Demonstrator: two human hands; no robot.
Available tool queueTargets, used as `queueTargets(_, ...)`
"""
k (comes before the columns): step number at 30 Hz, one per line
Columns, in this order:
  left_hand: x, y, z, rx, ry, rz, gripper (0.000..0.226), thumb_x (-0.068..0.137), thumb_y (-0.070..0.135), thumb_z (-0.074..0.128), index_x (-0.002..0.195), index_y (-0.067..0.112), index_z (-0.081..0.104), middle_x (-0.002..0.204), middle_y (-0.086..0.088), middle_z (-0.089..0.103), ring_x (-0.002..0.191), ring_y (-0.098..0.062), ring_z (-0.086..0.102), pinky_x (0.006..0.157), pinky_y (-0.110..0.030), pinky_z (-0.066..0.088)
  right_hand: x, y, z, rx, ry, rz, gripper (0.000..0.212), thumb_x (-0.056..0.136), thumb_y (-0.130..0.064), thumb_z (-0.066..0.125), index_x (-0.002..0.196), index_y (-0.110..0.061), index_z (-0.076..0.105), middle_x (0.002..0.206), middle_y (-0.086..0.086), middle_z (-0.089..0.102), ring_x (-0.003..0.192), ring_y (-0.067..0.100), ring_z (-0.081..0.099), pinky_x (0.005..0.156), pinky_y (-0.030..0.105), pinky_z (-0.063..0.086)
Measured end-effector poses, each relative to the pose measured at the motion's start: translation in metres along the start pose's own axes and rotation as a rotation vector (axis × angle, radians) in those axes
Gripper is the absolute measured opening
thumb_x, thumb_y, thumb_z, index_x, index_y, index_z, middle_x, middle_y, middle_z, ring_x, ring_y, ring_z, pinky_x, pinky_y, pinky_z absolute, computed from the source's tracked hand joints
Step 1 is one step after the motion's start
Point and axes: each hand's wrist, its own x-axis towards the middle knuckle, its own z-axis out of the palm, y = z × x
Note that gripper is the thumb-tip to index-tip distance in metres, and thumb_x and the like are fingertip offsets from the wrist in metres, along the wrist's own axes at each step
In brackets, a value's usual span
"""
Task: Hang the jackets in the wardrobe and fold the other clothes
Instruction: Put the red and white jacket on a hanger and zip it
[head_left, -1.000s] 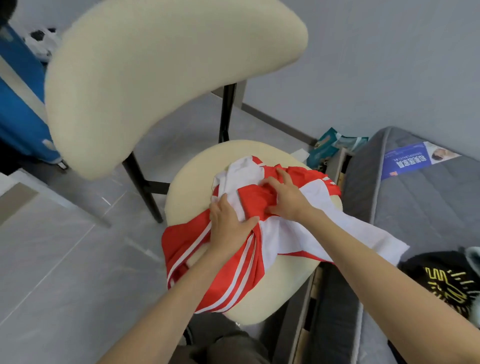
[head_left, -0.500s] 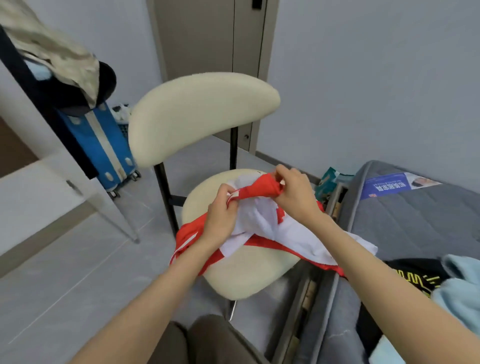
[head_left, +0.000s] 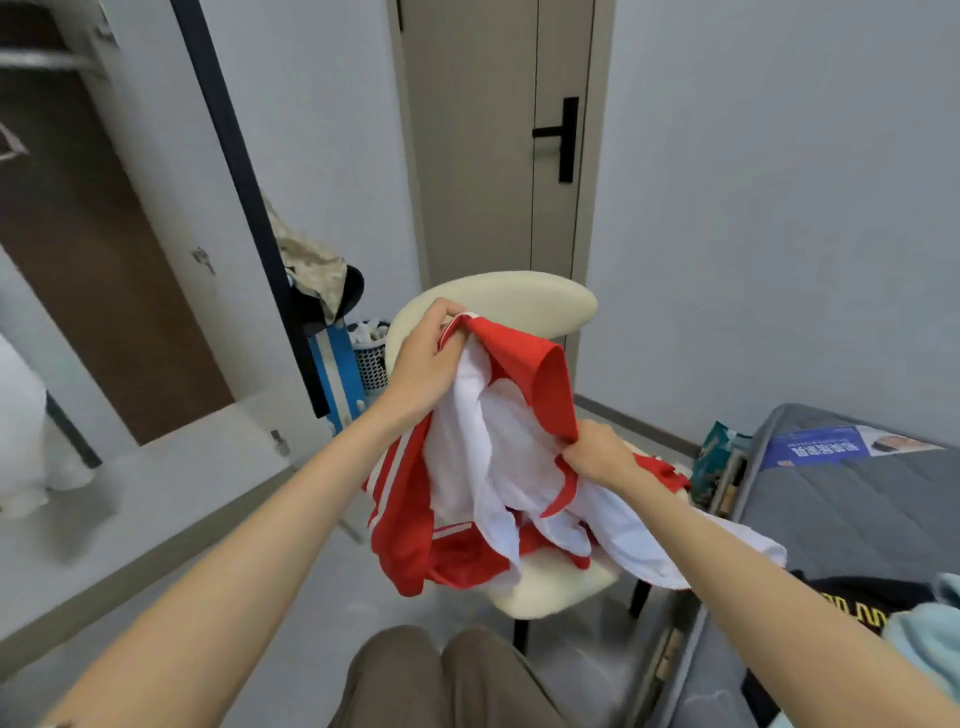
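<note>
The red and white jacket (head_left: 483, 467) was held up in the middle of the view, above the seat of a cream chair (head_left: 545, 299). Its collar edge was pinched by the left hand (head_left: 426, 364) at eleven o'clock of the garment. A fold of red cloth was gripped in the curled fingers of the right hand (head_left: 597, 452) at three o'clock. The lower part hung down onto the seat, and a white part trailed toward four o'clock beneath the right forearm.

Much of the chair's seat and the lower edge of its backrest were hidden by the jacket. At twelve o'clock a closed door (head_left: 467, 156) with a black handle (head_left: 563, 137) was seen behind the chair. At ten o'clock a blue suitcase (head_left: 337, 379) was partly covered by a dark upright frame, with a camouflage garment (head_left: 311, 265) draped above it and a white mesh basket (head_left: 371, 358) beside it. The open wardrobe (head_left: 88, 234) was seen at nine o'clock. At four o'clock lay a grey mattress (head_left: 857, 509), bearing a blue leaflet (head_left: 826, 447), a black garment with yellow print (head_left: 857, 605) and a light blue garment (head_left: 930, 629).

Counted: one jacket, two hands, one chair, one door, one suitcase, one basket and two garments on the mattress.
</note>
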Motion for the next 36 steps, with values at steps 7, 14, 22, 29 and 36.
queueTargets(7,0.0,-0.007,-0.037,0.028,0.247,-0.263,0.029,0.101,0.025,0.04,0.108,0.008,0.062,0.105,-0.014,0.064,0.093,-0.016,0.061,0.062,-0.01,0.038,-0.011,0.004,-0.069,-0.213,0.34,0.03,0.024,0.093,-0.013,0.039,0.106,-0.011,0.059,0.1,0.017,0.066,0.091,0.038,0.061,0.067,0.036,0.042)
queueTargets(14,0.017,0.026,-0.033,-0.004,0.207,-0.197,0.027,0.099,0.027,0.041,0.078,0.024,0.058,0.073,0.009,0.055,0.068,-0.006,0.049,0.06,-0.022,0.037,-0.035,-0.026,-0.152,0.642,0.673,0.172,0.035,0.096,-0.001,0.028,0.113,0.007,0.057,0.116,0.026,0.061,0.106,0.037,0.058,0.085,0.039,0.045)
queueTargets(22,0.056,0.121,-0.013,-0.059,0.401,0.061,0.044,0.096,0.03,0.048,0.058,0.024,0.028,0.05,0.009,0.028,0.046,-0.005,0.026,0.045,-0.02,0.021,-0.085,-0.09,-0.251,1.744,0.595,-0.323,0.034,0.097,0.002,0.023,0.11,-0.002,0.055,0.103,0.019,0.064,0.086,0.027,0.068,0.084,0.042,0.052)
queueTargets(29,0.076,0.13,0.002,0.046,0.455,0.071,0.043,0.097,0.03,0.045,0.059,0.02,0.028,0.056,0.005,0.032,0.052,-0.011,0.03,0.049,-0.026,0.024,-0.071,-0.094,-0.249,1.434,0.635,-0.335,0.028,0.099,-0.01,0.033,0.111,-0.025,0.053,0.102,-0.003,0.058,0.095,0.015,0.052,0.072,0.031,0.038)
queueTargets(36,0.069,0.033,0.036,0.349,0.234,-0.103,0.041,0.098,0.038,0.039,0.063,0.018,0.04,0.067,-0.002,0.053,0.069,-0.027,0.051,0.058,-0.034,0.033,-0.007,-0.042,-0.167,1.263,0.602,-0.163,0.03,0.098,-0.011,0.039,0.088,-0.03,0.06,0.091,-0.006,0.062,0.09,0.011,0.056,0.08,0.028,0.043)
